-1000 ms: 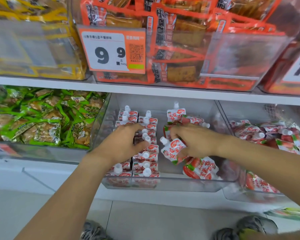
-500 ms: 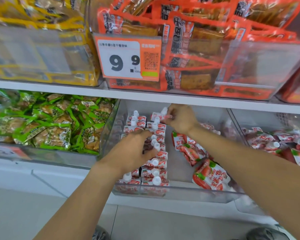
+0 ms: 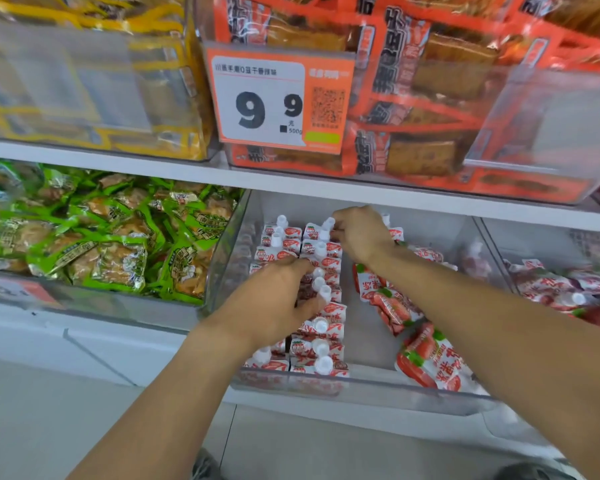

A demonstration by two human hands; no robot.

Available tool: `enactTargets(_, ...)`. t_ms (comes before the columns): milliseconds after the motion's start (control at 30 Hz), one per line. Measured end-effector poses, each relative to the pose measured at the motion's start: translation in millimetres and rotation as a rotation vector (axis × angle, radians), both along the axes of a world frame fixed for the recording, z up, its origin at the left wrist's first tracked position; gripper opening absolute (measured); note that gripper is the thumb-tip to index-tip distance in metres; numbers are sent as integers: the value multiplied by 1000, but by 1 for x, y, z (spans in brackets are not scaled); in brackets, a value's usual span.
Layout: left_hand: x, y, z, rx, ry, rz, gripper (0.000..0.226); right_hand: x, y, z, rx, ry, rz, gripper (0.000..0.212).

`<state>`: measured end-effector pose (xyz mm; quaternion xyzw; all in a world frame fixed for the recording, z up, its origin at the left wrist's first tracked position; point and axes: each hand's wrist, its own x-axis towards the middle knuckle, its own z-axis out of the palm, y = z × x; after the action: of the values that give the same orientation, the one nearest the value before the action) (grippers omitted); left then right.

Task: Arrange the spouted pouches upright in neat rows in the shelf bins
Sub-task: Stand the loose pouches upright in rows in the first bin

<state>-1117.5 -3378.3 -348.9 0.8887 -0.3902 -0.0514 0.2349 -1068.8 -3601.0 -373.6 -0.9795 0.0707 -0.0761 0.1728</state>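
My left hand point(image 3: 278, 303) lies palm down on the upright spouted pouches point(image 3: 321, 306), fingers nearly straight and spread over their white caps, pressing rather than gripping. These pouches stand in two rows along the left side of the clear bin point(image 3: 361, 391), running from the front wall under my left wrist to the back of the bin. My right hand point(image 3: 361, 233) is further in, at the far end of the rows, with its fingers curled onto the top of a back pouch point(image 3: 326, 232); I think it pinches that pouch near the cap, though the fingertips are partly hidden by the knuckles. Just right of my left hand is a bare strip of bin floor, and beyond it, under my right forearm, loose pouches point(image 3: 426, 362) lie flat and tumbled. More of the same pouches point(image 3: 565, 289) lie in a heap in the neighbouring bin, out past my right arm. To the left of my left hand sits a bin of green snack packs point(image 3: 111, 244). Above both hands, on the upper shelf, an orange price tag point(image 3: 278, 102) reading 9.9 hangs before orange packs point(image 3: 440, 109), with yellow packs point(image 3: 94, 74) to its left.
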Motion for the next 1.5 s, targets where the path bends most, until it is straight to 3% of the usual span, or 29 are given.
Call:
enactTargets(133,1,-3,0,3,-8,0,56,11,-5,16,-95,184,35,10)
enactTargets(300,5,-5,0,19,-16,-2,47,11,-3,5,-222,191,87,14)
enactTargets(467,2,-6,2,19,-17,-1,45,-10,-14,24,145,246,67,32)
enactTargets(533,1,-6,2,19,-17,3,46,-20,-9,19,336,203,-9,26)
enactTargets(633,-1,-6,4,12,-6,3,46,-34,-2,10,451,187,-51,19)
enactTargets(733,0,-6,7,8,20,7,43,-51,-2,24,533,293,56,44)
enactTargets(800,1,-6,9,20,25,15,45,-68,-4,45,384,271,97,54)
enactTargets(900,-5,-8,12,31,-31,27,49,-118,-14,76,118,114,204,39)
enactTargets(1033,-32,-27,22,-94,-122,16,39,-188,-36,88,-160,398,342,34)
enactTargets(1167,-67,-72,19,-99,53,-180,26,-213,-37,64,-511,429,415,37)
enactTargets(1267,-70,-93,8,43,161,-317,36,-209,-33,63,-573,468,442,48)
enactTargets(1400,-65,-105,1,95,253,-288,54,-200,-38,61,-567,506,436,65)
enactTargets(1500,-64,-108,1,89,294,-257,52,-196,-37,63,-559,554,428,72)
